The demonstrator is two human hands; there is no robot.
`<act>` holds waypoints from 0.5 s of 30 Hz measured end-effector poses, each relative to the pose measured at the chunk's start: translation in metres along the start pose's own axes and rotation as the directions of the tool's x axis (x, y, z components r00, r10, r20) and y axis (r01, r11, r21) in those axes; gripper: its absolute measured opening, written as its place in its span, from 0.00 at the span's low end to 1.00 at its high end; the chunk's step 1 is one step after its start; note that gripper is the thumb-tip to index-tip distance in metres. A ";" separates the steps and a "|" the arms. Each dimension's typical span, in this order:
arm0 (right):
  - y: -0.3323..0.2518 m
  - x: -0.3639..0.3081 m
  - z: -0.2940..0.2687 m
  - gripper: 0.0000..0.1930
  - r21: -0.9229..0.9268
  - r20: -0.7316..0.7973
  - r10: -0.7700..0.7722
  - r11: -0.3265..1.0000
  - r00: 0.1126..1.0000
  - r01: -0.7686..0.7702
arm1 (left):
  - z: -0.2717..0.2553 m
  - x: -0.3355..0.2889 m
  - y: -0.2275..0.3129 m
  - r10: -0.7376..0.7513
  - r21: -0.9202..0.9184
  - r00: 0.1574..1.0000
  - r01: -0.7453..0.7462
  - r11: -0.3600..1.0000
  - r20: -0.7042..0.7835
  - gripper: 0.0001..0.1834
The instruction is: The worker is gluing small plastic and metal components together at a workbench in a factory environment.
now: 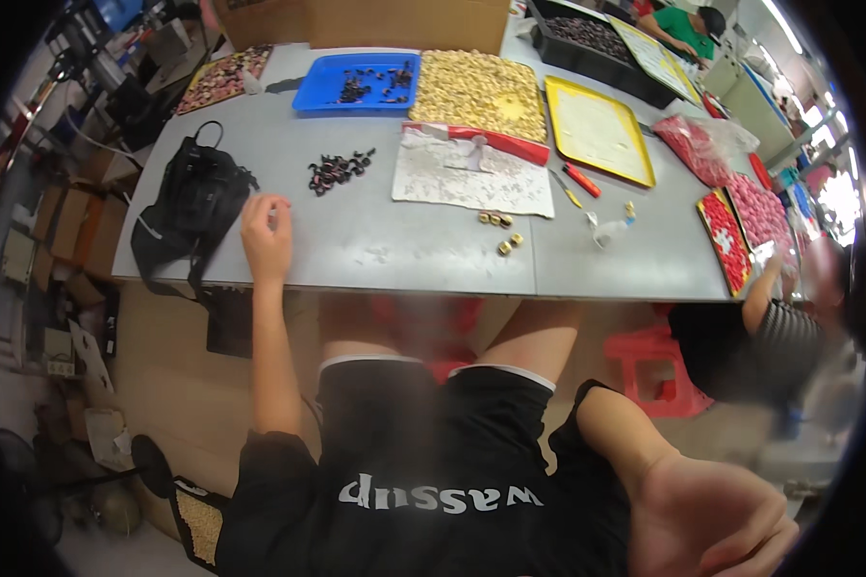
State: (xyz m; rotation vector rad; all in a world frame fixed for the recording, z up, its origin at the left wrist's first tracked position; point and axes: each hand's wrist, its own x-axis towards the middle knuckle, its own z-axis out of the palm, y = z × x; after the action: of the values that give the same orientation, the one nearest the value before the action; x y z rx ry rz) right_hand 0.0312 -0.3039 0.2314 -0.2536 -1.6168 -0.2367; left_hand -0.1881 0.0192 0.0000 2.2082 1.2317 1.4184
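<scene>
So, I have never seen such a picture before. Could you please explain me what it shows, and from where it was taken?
It is one picture from a wide camera worn on a person's head, looking down, so straight edges appear bent. There is no robot arm, only this person's bare hands. The left hand is over the grey table, beside a black bag. The right hand is away from the table, at the picture's lower right. I see nothing held in either. On the table lie loose dark pieces, a blue tray, a yellow-rimmed tray and a white board.
</scene>
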 end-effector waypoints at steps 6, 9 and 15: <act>0.019 -0.059 -0.004 0.08 -0.312 -0.116 -0.070 0.950 0.991 0.030 | 0.007 0.007 0.013 -0.007 0.042 0.985 0.000 0.999 0.173 0.10; 0.038 -0.107 -0.001 0.03 -0.305 -0.129 0.218 0.920 0.967 -0.248 | 0.010 0.012 0.017 0.099 0.152 0.960 -0.142 0.978 0.260 0.18; 0.046 -0.175 -0.028 0.09 -0.289 -0.227 0.624 0.690 0.748 -0.663 | 0.037 0.041 0.021 0.147 0.355 0.871 -0.339 0.871 0.469 0.33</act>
State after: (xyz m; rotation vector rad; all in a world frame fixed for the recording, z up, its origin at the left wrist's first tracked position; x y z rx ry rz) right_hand 0.0815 -0.2719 0.0583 -1.0586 -1.2678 0.0136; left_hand -0.1394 0.0459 0.0202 2.8651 1.2084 0.6867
